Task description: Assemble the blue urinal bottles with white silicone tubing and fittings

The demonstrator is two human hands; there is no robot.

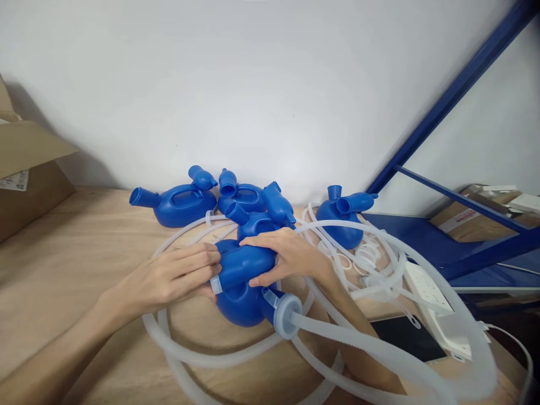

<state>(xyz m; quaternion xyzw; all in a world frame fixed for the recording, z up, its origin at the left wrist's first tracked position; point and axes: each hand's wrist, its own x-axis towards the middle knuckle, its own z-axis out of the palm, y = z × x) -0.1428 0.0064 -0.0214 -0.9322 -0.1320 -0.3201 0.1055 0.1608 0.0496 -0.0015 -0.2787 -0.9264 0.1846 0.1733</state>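
My right hand (284, 256) is wrapped round a blue funnel-like piece (248, 263), thumb below it and fingers above. At that piece's left end, the fingers of my left hand (185, 275) are pressed together on a translucent cap (216, 284). Beneath both lies a blue bottle (240, 306), its neck pointing down to the right. A clear lid (288, 316) covers that neck, and a translucent corrugated hose (337, 332) runs from it to the right.
Other blue bottles (185, 207) stand along the wall, one (340, 225) farther right. Coiled hoses, clear rings, a power strip (428, 287) and a dark tablet (407, 337) lie right. A cardboard box (34, 185) is left, a blue metal frame (455, 84) right.
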